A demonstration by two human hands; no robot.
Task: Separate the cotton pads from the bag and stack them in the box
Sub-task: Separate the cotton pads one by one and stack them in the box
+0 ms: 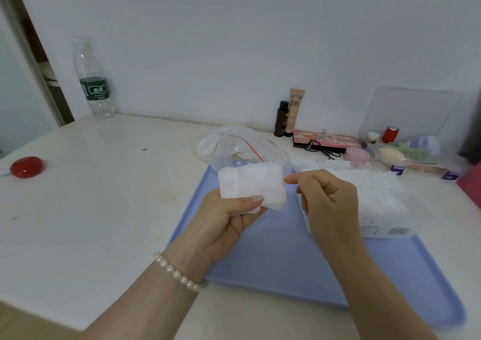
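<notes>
Single view: head-worn wide-angle camera, looking forward and down over a white tabletop (104, 209) toward a white wall (234, 40). Close range: both forearms enter from the 6 o'clock edge, with the left hand (223, 222) and right hand (328, 199) near frame centre. Blue tray (273, 256) fills the 5 o'clock area; water bottle (92, 79) stands far off at 10 o'clock. Straight lines bow toward the frame edges. No second view to share scene with.
</notes>
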